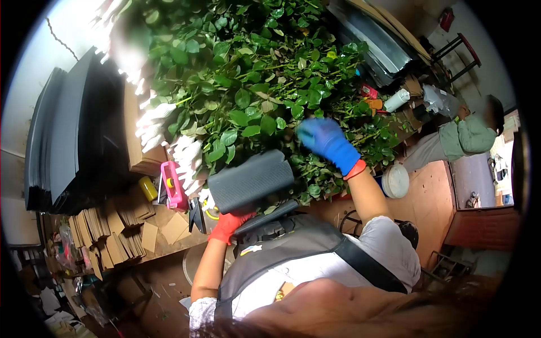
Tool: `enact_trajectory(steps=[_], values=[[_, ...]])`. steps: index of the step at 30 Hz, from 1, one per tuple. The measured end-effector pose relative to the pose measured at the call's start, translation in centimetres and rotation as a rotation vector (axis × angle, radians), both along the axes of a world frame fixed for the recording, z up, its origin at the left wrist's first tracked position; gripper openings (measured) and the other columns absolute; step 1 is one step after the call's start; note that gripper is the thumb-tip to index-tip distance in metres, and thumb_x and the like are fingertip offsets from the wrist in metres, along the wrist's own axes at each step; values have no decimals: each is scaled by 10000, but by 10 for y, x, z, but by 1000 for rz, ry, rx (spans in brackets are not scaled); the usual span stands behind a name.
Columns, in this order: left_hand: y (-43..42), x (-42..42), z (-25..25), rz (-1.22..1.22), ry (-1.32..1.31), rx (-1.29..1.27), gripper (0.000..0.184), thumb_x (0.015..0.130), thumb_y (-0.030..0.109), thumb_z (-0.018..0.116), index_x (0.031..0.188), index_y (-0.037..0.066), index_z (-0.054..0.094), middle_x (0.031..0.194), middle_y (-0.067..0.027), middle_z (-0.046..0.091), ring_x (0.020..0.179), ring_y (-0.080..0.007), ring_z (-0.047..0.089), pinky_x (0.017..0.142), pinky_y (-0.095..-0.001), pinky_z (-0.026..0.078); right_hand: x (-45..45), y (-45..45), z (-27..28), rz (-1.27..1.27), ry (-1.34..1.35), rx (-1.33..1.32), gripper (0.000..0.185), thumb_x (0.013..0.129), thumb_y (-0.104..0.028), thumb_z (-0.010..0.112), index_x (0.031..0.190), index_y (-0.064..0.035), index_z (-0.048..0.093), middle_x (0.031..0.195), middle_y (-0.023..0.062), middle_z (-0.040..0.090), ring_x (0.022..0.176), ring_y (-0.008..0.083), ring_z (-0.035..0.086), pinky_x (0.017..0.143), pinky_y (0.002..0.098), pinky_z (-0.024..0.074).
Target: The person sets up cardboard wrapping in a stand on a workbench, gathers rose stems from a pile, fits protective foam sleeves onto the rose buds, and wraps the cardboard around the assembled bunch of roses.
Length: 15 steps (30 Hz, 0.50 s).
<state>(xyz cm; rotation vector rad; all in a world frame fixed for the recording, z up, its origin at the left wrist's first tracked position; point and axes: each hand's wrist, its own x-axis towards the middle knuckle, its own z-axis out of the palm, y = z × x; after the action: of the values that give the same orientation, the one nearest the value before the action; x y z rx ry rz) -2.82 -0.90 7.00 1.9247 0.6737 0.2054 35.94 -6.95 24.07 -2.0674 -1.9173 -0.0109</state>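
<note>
A heap of leafy green stems (253, 96) fills the upper middle, with white netted flower heads (186, 160) along its left side. My left hand (228, 225), in a red glove, grips the lower edge of a dark grey ribbed sheet (251, 181). That sheet is bent over at the front of the heap and hides part of the fingers. Over the leaves at the right is my right hand (324, 139) in a blue glove with an orange-red cuff. Its fingers are blurred against the foliage, and I cannot make out what they hold.
Brown cardboard pieces (115, 239), a pink tool (173, 186), a yellow object (148, 188) and black clippers (196, 215) lie on the left. Tall dark sheets (73, 129) stand behind them. Toward the right are a white bucket (395, 181) and another person (470, 135).
</note>
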Motion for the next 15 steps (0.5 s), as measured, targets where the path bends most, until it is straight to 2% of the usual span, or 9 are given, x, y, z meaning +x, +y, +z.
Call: enact_trajectory(steps=[1, 2, 3, 4, 6, 8, 9, 13, 15], values=[[0, -3, 0, -14, -25, -77, 526, 881, 342, 760, 1309, 68, 626, 1292, -172, 634, 1196, -355, 585, 1014, -438, 468, -5, 13, 36, -3, 45, 209, 161, 891, -207, 686, 1032, -128, 687, 937, 100, 715, 849, 341, 685, 732, 434, 558], [1, -5, -5, -61, -32, 52, 534, 878, 344, 767, 1312, 66, 624, 1293, -172, 633, 1204, -355, 581, 1018, -440, 464, -4, 28, 48, 30, -42, 448, 196, 870, -181, 706, 1057, -121, 693, 975, 78, 715, 880, 319, 681, 777, 423, 553], [3, -5, -15, -108, -38, 181, 543, 874, 345, 775, 1314, 64, 623, 1294, -173, 631, 1212, -355, 576, 1022, -443, 461, 2, 41, 49, 35, -142, 448, 270, 854, -170, 717, 1119, -135, 683, 1138, 65, 691, 1030, 295, 655, 905, 413, 526], [5, -6, -21, -155, -44, 310, 552, 871, 346, 782, 1317, 62, 621, 1295, -174, 630, 1221, -355, 572, 1026, -445, 457, 5, 54, 45, 31, -252, 385, 367, 835, -204, 734, 1190, -164, 654, 1311, 54, 614, 1194, 277, 578, 1074, 436, 437], [3, -4, 0, -124, 13, 57, 617, 856, 363, 799, 1358, 69, 592, 1342, -166, 607, 1260, -345, 551, 1054, -447, 441, 14, 90, 25, -90, -505, 132, 408, 826, -248, 740, 1211, -174, 629, 1371, 48, 566, 1271, 264, 524, 1169, 470, 340], [-1, 3, 31, -68, 54, -70, 613, 868, 384, 787, 1367, 80, 603, 1362, -153, 606, 1285, -328, 544, 1085, -445, 421, 14, 108, 38, -70, -442, 34, 362, 845, -270, 718, 1185, -165, 650, 1317, 42, 595, 1245, 238, 540, 1139, 440, 357], [-1, 1, 20, -78, 24, -43, 643, 878, 384, 776, 1406, 83, 566, 1392, -162, 581, 1287, -343, 540, 1079, -441, 431, 17, 113, 49, -58, -415, -9, 342, 855, -281, 707, 1172, -161, 661, 1290, 39, 609, 1231, 225, 547, 1124, 425, 366], [-2, 0, 7, -39, 61, -88, 664, 877, 371, 779, 1423, 77, 542, 1406, -168, 565, 1293, -350, 533, 1090, -442, 430, 14, 101, 102, -3, -286, 693, 352, 848, -241, 697, 1193, -177, 661, 1243, 50, 629, 1161, 244, 581, 1017, 424, 467], [2, -2, -7, -63, 3, -172, 661, 880, 373, 775, 1421, 75, 542, 1406, -173, 564, 1293, -349, 534, 1090, -444, 428, 33, 107, 100, 68, -308, 592, 368, 835, -221, 703, 1198, -176, 665, 1207, 42, 650, 1121, 249, 601, 1004, 432, 480]])
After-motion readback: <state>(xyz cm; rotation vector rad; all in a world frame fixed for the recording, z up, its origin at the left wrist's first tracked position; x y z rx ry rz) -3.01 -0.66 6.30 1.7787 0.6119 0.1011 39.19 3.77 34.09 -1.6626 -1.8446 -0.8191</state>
